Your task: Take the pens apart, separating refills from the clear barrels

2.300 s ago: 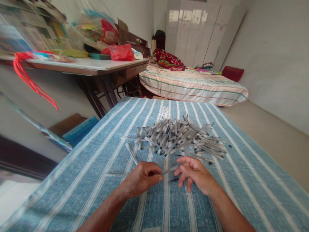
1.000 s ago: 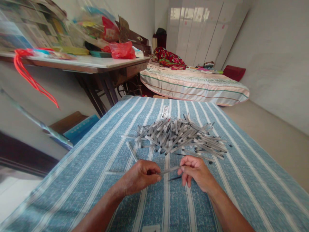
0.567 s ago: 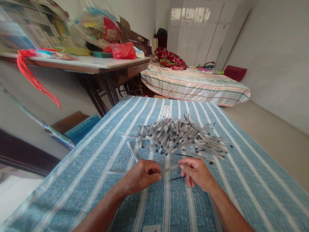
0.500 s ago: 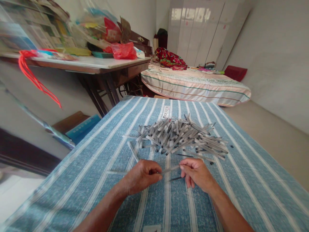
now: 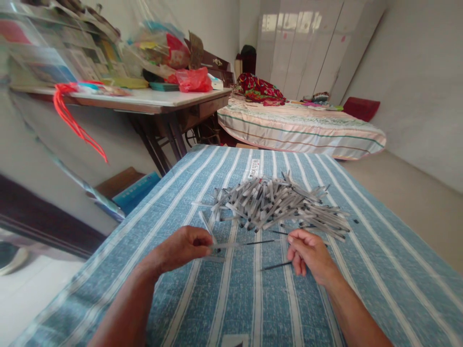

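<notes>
My left hand [image 5: 186,248] pinches a pale translucent pen tube [image 5: 231,245] left of centre. From the tube's right end a thin dark refill [image 5: 261,242] extends toward my right hand [image 5: 307,253], whose fingertips are closed on its pale end. A second dark refill [image 5: 275,266] sticks out to the left from beneath my right fingers. Beyond both hands lies a heap of grey-white pens [image 5: 275,200] with dark ends. A few loose tubes lie beside my left hand, partly hidden by it.
Blue and white striped cloth [image 5: 173,299] covers the table. A small black cap [image 5: 356,221] lies right of the heap. At the back left, a desk [image 5: 162,99] holds plastic bags and a red bag [image 5: 194,79]. A bed [image 5: 300,123] stands behind the table.
My hands have moved apart, my left hand leftward and my right hand slightly rightward. The dark refill now shows between them, partly out of the tube. The view has shifted a little.
</notes>
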`<action>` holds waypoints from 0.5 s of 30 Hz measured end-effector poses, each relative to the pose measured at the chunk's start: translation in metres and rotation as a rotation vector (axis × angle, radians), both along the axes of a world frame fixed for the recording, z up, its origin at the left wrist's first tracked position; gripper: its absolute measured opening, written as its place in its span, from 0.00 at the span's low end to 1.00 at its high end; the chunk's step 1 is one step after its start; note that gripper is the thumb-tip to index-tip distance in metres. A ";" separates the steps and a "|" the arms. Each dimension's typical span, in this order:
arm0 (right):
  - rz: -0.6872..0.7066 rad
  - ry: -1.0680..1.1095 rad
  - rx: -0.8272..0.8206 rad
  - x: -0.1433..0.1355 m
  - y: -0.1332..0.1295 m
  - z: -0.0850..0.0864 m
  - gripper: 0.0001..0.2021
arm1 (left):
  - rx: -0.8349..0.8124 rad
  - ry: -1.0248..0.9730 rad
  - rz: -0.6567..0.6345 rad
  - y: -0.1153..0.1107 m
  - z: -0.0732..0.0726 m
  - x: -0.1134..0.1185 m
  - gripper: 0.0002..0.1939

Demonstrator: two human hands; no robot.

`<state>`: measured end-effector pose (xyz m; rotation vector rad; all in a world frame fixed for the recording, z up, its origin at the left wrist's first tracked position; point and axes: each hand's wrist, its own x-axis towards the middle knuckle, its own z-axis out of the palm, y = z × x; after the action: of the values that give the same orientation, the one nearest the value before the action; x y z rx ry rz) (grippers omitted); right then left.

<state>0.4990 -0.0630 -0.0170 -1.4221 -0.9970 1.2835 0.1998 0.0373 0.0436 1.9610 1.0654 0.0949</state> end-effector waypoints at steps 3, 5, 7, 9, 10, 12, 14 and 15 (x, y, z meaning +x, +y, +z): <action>0.005 -0.046 -0.031 -0.001 0.000 -0.002 0.16 | 0.108 0.109 0.081 0.005 0.003 -0.015 0.08; 0.011 -0.082 -0.051 -0.001 0.000 -0.002 0.16 | 0.175 0.188 0.106 0.008 0.002 -0.022 0.08; 0.012 -0.128 -0.070 -0.002 0.000 -0.002 0.17 | 0.220 0.242 0.104 0.010 0.001 -0.028 0.09; 0.005 -0.172 -0.088 -0.002 0.000 -0.002 0.17 | 0.241 0.268 0.093 0.011 0.000 -0.032 0.10; -0.004 -0.192 -0.097 -0.002 0.000 -0.001 0.18 | 0.252 0.275 0.093 0.012 0.000 -0.034 0.11; -0.025 -0.221 -0.109 -0.001 0.000 0.000 0.19 | 0.284 0.271 0.109 0.013 -0.001 -0.033 0.15; -0.033 -0.234 -0.109 -0.001 0.000 0.000 0.19 | 0.344 0.249 0.136 0.014 -0.003 -0.029 0.18; -0.038 -0.242 -0.098 -0.001 0.001 0.001 0.18 | 0.383 0.240 0.142 0.015 -0.005 -0.025 0.19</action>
<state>0.4981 -0.0624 -0.0163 -1.6938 -1.0717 1.1648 0.1747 0.0524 0.0383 2.2770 1.4284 0.1539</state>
